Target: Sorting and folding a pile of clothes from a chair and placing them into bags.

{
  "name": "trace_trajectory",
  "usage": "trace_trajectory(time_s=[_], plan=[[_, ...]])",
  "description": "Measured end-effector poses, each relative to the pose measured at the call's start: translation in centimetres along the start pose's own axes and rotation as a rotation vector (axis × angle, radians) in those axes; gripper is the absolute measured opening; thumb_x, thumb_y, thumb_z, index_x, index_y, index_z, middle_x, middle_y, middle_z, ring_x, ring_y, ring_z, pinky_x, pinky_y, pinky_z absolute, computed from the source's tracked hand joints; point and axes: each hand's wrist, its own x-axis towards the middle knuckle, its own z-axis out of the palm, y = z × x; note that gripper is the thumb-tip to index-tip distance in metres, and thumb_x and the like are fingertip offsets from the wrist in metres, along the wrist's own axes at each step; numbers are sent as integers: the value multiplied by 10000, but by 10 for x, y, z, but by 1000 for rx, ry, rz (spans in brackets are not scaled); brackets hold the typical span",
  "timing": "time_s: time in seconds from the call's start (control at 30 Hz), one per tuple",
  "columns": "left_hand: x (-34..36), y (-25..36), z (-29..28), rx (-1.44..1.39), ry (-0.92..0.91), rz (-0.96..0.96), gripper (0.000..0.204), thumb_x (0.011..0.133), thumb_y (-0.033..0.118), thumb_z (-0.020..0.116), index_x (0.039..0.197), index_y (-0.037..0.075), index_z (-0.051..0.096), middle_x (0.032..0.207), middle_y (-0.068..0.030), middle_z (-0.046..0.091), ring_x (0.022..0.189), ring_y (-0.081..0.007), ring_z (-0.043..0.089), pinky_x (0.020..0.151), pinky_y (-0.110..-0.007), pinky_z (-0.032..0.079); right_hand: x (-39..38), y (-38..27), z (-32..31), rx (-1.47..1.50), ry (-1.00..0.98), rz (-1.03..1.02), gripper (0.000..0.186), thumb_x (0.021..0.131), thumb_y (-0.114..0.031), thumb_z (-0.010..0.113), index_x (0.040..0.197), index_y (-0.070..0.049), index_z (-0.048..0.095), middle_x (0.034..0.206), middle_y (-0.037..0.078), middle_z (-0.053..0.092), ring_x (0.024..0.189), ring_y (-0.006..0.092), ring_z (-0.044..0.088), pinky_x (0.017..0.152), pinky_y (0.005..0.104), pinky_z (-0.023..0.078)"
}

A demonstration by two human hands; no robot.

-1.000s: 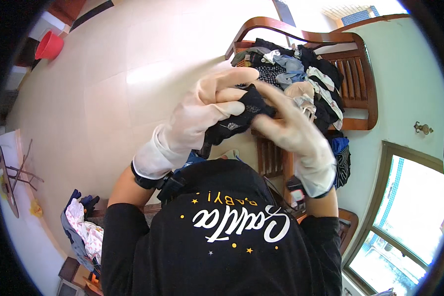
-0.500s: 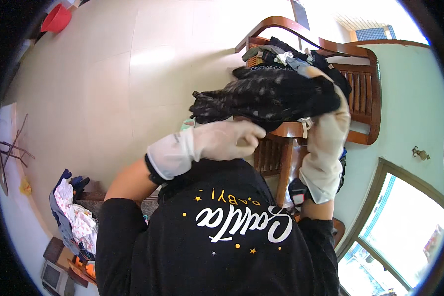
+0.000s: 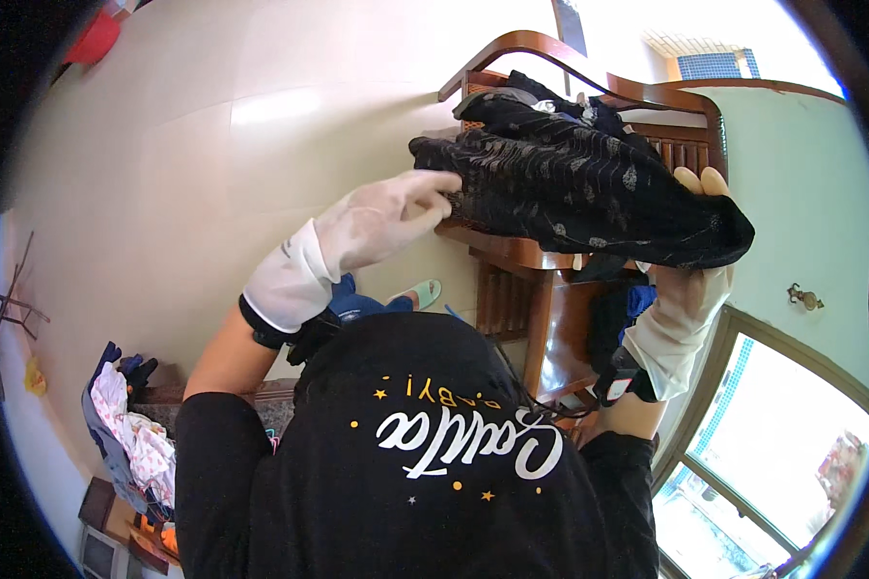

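Note:
A black garment (image 3: 589,193) with pale motifs stretches between my two hands, above the wooden chair. Its exact kind does not show. My left hand (image 3: 386,217), in a whitish translucent glove, has its fingers bent at the garment's left, thin-looking edge, with thumb and forefinger close together on the cloth. My right hand (image 3: 700,275), gloved likewise, holds the garment's right end. The cloth lies across this hand and hides its palm, while two fingertips stick out past the far edge.
The wooden chair (image 3: 521,43) carries a pile of dark clothes (image 3: 599,114). A wooden table or stool (image 3: 560,328) stands nearer. Clothes with a pink-and-white piece (image 3: 150,449) hang at the lower left. A green slipper (image 3: 425,292) lies on the floor, and a window (image 3: 792,415) is at right.
The garment has been spread wider and shifted right. My right hand has moved right with its end. My left hand has moved left and up, onto the garment's left edge.

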Motion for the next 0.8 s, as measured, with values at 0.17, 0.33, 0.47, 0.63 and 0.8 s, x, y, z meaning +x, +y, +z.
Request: trace_trajectory(time_s=[0.17,0.33,0.47,0.63,0.8], plan=[[18,7,-1,-60,181,11,602,891,187,597,1436,95,356,1253,-81,569,644,-53,487,633,-215,462,-4,9,-33,61,-72,9,506,956,-319,541,1324,20,468,1223,217,594,1075,313,621,933,416,525],[44,0,17,-125,229,-39,644,870,245,638,1424,62,364,1271,-109,544,673,-74,504,652,-227,469,-10,17,-51,176,-366,-36,496,957,-310,547,1367,-48,455,1221,166,611,1036,305,635,894,399,539],[63,-23,31,-541,12,-124,628,871,254,640,1401,32,386,1113,-79,583,679,-77,511,638,-225,463,-25,36,-72,63,-92,44,455,963,-349,522,1310,-56,499,1120,152,648,985,334,646,888,415,534],[57,-48,17,-484,87,-229,200,929,226,615,1052,85,688,854,28,608,656,-42,507,574,-189,425,-9,9,-5,-109,-207,126,456,940,-305,547,1226,50,540,1100,183,645,979,271,643,881,367,520],[22,-40,-47,-338,541,-102,172,915,205,638,1027,93,705,901,5,683,621,-34,503,574,-184,412,-12,34,-29,-403,-80,295,299,904,13,464,1177,34,582,1133,118,636,980,177,625,819,261,511]])
